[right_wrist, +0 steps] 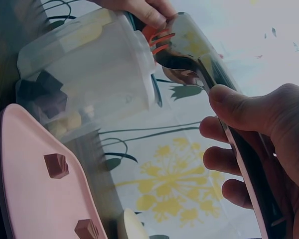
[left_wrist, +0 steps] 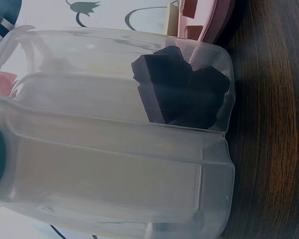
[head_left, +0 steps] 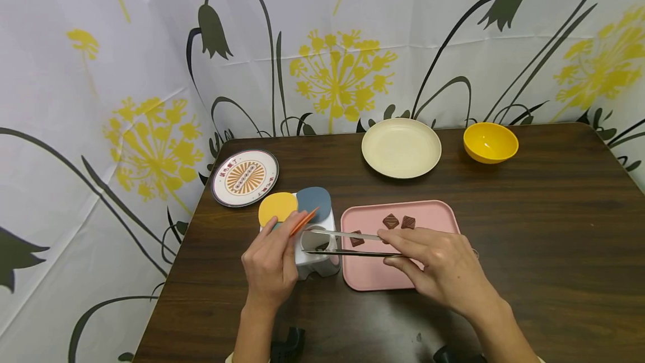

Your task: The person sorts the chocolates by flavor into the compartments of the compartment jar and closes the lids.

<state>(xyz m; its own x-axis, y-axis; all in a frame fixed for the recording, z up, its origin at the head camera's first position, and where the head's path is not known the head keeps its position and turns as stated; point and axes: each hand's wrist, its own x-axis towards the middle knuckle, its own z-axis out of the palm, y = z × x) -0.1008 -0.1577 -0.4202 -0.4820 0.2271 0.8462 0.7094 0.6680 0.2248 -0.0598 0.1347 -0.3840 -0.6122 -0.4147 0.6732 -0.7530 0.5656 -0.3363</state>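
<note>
A translucent box with coloured flip lids stands at the middle of the table; its yellow lid (head_left: 277,209) and blue lid (head_left: 314,201) are down. My left hand (head_left: 269,259) lies at its left side, straight fingers against the raised orange lid (head_left: 304,222). Dark chunks (left_wrist: 179,89) lie at the bottom of the box. In my right hand (head_left: 435,262) I grip metal tongs (head_left: 353,252), one end fork-like, arms spread over the open compartment. Nothing shows between their tips. Several chocolate pieces (head_left: 390,221) lie on the pink tray (head_left: 373,276), partly below my right hand.
A patterned plate (head_left: 245,178) lies back left. Behind the tray is a cream plate (head_left: 401,148), with a yellow bowl (head_left: 490,143) to its right. A flowered cloth (head_left: 342,15) hangs behind the dark wooden table (head_left: 559,240). Two black objects sit near the front edge.
</note>
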